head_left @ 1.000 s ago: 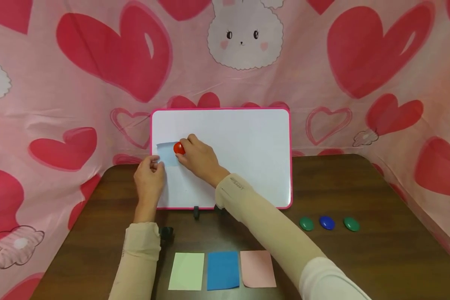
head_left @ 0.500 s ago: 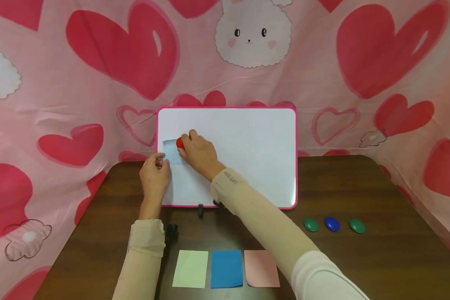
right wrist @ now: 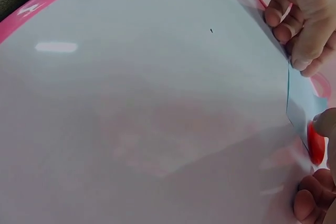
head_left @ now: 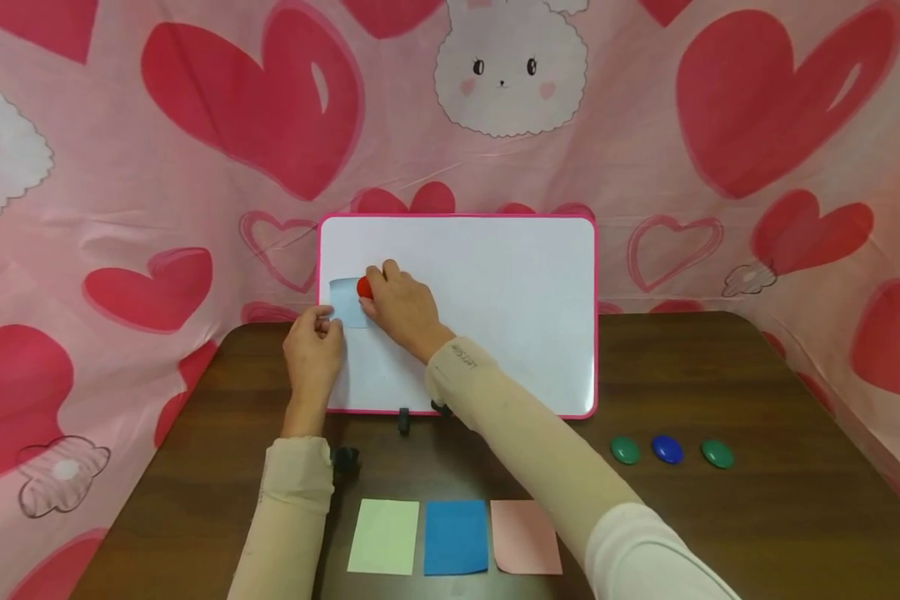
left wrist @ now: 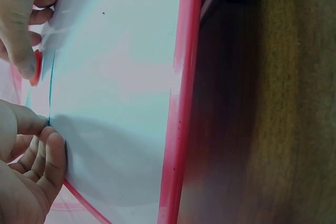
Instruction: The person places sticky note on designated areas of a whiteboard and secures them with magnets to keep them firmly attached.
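Backdrop: pink fabric sheet printed with red hearts and white rabbit faces, hung behind and along both sides.
Furniture: dark brown wood-grain table, rounded far corners.
Light: even, soft, no hard shadows.

Head overview; wrist close-ups on whiteboard

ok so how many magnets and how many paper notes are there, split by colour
red magnets: 1, on the whiteboard under the right hand
green magnets: 2
blue magnets: 1
light blue notes: 1, on the board, its corner pinched by the left hand
green notes: 1
blue notes: 1
pink notes: 1
total: 4 magnets, 4 notes, 8 things
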Tool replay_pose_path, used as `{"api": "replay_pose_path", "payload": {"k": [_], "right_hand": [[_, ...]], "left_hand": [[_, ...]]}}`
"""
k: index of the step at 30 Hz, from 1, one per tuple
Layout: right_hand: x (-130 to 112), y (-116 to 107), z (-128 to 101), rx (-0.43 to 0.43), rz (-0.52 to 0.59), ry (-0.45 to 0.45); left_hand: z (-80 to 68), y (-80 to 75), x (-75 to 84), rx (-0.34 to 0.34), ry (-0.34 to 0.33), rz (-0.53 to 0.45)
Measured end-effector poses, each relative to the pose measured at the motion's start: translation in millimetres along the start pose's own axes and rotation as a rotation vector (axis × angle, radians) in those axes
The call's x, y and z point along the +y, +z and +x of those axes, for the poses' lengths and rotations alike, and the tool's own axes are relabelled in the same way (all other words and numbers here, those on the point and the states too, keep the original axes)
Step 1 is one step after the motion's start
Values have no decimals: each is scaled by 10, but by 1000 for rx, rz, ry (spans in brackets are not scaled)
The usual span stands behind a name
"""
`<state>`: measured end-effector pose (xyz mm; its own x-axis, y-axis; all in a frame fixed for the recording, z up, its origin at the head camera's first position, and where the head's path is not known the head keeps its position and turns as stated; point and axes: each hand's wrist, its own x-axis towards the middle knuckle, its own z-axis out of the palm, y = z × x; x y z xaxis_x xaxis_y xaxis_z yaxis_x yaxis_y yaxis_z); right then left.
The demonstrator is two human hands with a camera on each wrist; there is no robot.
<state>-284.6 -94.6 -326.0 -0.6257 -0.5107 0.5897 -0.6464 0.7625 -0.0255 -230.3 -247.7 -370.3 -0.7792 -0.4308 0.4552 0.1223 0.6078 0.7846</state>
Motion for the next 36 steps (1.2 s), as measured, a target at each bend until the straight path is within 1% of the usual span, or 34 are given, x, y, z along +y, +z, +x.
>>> {"api": "replay_pose_path", "payload": {"k": [3, 6, 10, 13, 15, 18, 21, 23, 28, 32, 36], "right_hand": [[38, -51, -34, -6, 24, 19], [97, -117, -86, -37, 43, 55], [194, -222, -194, -70, 72, 125], [258, -322, -313, -74, 105, 176], [293, -402, -413, -76, 152, 210], [351, -524, -588, -85, 263, 260], [423, -652, -785, -99, 372, 313], [478, -736, -924, -100, 422, 341], [607, -935, -1302, -89, 481, 377], [743, -1050, -1657, -68, 493, 398], [906, -1150, -2014, -62, 470, 425]], "left_hand": [[-4, 1, 18, 13, 18, -11], [-9, -10, 47, 7, 11, -21], [-8, -37, 81, 6, 6, -32], [-5, -66, 100, 13, 2, -30], [-11, -95, 120, 11, -17, -23], [-30, -148, 154, 12, -44, -18], [-57, -205, 198, -2, -37, -12], [-78, -244, 231, -29, -24, -1], [-146, -368, 320, -139, -25, 64], [-230, -478, 386, -237, -18, 116], [-377, -613, 449, -356, -60, 125]]}}
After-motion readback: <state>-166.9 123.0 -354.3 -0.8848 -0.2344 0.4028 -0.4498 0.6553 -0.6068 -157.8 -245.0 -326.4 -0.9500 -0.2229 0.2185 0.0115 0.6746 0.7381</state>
